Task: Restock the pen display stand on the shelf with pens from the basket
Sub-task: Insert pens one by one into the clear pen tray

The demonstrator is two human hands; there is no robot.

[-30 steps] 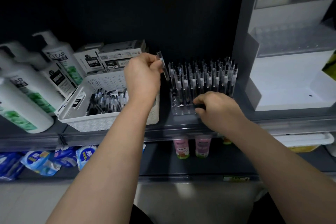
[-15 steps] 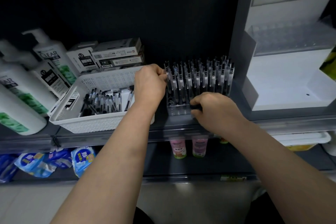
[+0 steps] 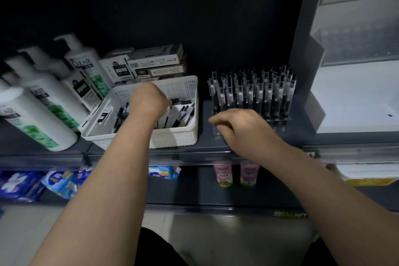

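Pen seated, next pick under way

Finds the left hand (image 3: 149, 101) no longer at the left edge of the pen display stand (image 3: 278, 117), where half a second ago it was lowering a pen into a slot. Places it now down inside the white basket (image 3: 172, 138) at centre left of the frame. Reads that as one pen delivered and the cycle starting over: reach, pick, carry right, drop in. Keeps the right hand (image 3: 244, 129) where it was, fingers curled round the stand's front-left corner, holding it steady on the shelf (image 3: 205, 150).

Shows only the back of the left hand, with the fingers curled down and away among the loose pens (image 3: 183, 112) on the basket floor. Cannot tell whether they have closed on one yet or are only sorting, since motion blur and the hand itself hide the tips. Puts one dark pen (image 3: 181, 100) just off the right side of the knuckles, touching or nearly so. Spots several more fanned out lower right of the hand, near it but apart, and a few others left of the wrist.

Leaves the stand nearly full at centre right, with upright pens (image 3: 252, 93) crowding its rows. Cannot see, under the right hand, whether any front slots stand empty. Judges the basket stock ample for whatever holes remain, so rates the task well along but not finished.
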